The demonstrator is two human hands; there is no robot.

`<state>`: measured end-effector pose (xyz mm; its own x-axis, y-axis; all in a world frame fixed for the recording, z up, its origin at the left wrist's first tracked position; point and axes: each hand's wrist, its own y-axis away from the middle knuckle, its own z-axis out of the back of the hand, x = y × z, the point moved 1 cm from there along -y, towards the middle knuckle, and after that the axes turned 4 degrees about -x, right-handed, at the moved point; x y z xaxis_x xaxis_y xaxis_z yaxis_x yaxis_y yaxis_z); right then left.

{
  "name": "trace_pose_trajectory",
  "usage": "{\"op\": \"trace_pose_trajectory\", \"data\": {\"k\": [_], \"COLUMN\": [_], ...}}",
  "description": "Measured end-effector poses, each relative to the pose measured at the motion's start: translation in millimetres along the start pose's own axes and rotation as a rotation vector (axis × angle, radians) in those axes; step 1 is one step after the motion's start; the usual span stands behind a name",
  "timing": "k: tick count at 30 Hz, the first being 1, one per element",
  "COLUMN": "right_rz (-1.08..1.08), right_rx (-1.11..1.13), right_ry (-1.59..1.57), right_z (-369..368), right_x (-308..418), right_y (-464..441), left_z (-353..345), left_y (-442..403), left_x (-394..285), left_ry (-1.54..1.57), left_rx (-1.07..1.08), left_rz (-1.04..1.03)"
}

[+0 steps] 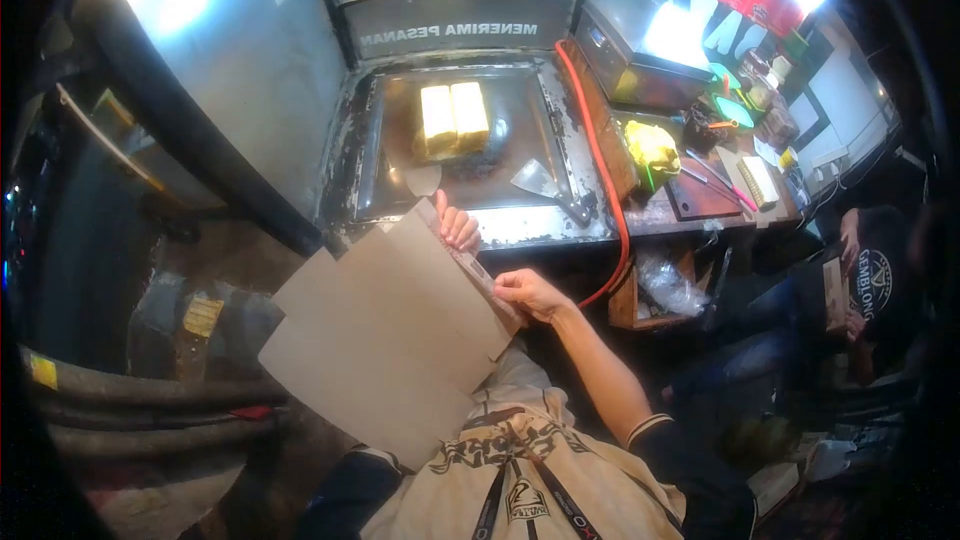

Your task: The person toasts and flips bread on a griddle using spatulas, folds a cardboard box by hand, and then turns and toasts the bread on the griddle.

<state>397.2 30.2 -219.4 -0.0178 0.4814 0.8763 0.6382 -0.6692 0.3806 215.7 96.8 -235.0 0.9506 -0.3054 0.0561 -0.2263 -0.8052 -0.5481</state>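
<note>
A large unfolded cardboard box point(390, 310), plain grey-brown on the side facing me, lies tilted across my lap below the griddle. My left hand point(458, 225) is closed over its far edge, with the fingers showing and the rest hidden behind the board. Thumb and fingers of my right hand point(530, 292) pinch a narrow printed flap along the right edge. Beyond the board, two blocks of bread point(453, 120) sit side by side on the griddle point(400, 185). A metal scraper point(540, 182) rests at the griddle's right, and another flat blade point(422, 180) shows near my left hand.
A red hose point(590, 130) runs down the griddle's right side. The side counter holds a metal box point(640, 50), a yellow bag point(652, 152), a dark board point(705, 190) and a notepad point(758, 180). At far right, another person point(870, 280) holds a small box.
</note>
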Motion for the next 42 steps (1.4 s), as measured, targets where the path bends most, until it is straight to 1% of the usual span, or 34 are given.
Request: {"op": "trace_pose_trajectory", "data": {"k": [1, 2, 5, 6, 9, 10, 13, 16, 19, 20, 23, 24, 27, 28, 31, 32, 33, 35, 38, 41, 42], "right_rz": [0.038, 0.073, -0.032, -0.023, -0.024, -0.021, -0.067, 0.118, 0.114, 0.014, 0.113, 0.115, 0.405, 0.425, 0.378, 0.544, 0.503, 0.702, 0.709, 0.599, 0.485], "right_rx": [-0.005, -0.057, -0.06, -0.009, -0.04, -0.067, 0.032, 0.09, -0.004, -0.078, -0.079, -0.154, -0.418, -0.52, -0.662, -0.698, -0.624, -0.504, -0.372, -0.262, -0.174], "right_ry": [0.038, 0.027, 0.045, -0.011, 0.142, 0.066, 0.165, 0.251, 0.826, 0.752, 0.514, 0.638, 0.804, 0.981, 1.195, 1.194, 1.245, 1.2, 1.428, 1.545, 1.518], "right_z": [1, 1, -1, 0, 1, -2, -8, -28, -55, -64, -52, -45, -39, -47, -87, -97, -113, -139, -168, -178, -180], "right_x": [-5, -10, 8, 3, 0, -3, 23, 53, 73, 72, 58, 47, 23, 22, 12, 3, 9, 6, 12, 2, 11], "right_y": [-2, -3, 6, 4, 1, -1, 5, 3, -17, -22, -38, -44, -43, -37, -12, -6, 8, 21, 35, 28, 29], "left_z": [-2, -4, -9, -9, -13, -14, -16, -20, -23, -24, -31, -36, -44, -47, -57, -59, -61, -66, -70, -71, -73], "left_y": [0, 0, 0, 3, 4, 5, 7, 6, 6, 6, 15, 22, 47, 53, 77, 82, 88, 97, 99, 94, 91], "left_x": [-1, -2, -7, -10, -16, -18, -23, -27, -27, -27, -29, -29, -31, -31, -33, -34, -36, -38, -41, -43, -43], "left_ry": [-0.002, -0.007, -0.02, -0.027, -0.043, -0.049, -0.072, -0.096, -0.121, -0.131, -0.167, -0.183, -0.235, -0.251, -0.297, -0.308, -0.323, -0.352, -0.396, -0.445, -0.467], "left_rx": [0.008, 0.018, 0.034, 0.031, 0.012, 0.005, -0.005, -0.022, -0.054, -0.063, -0.123, -0.151, -0.238, -0.266, -0.347, -0.369, -0.387, -0.424, -0.474, -0.507, -0.518], "left_rz": [-0.007, -0.011, -0.036, -0.045, -0.074, -0.08, -0.099, -0.107, -0.114, -0.112, -0.123, -0.13, -0.161, -0.168, -0.198, -0.206, -0.212, -0.215, -0.192, -0.133, -0.098]}}
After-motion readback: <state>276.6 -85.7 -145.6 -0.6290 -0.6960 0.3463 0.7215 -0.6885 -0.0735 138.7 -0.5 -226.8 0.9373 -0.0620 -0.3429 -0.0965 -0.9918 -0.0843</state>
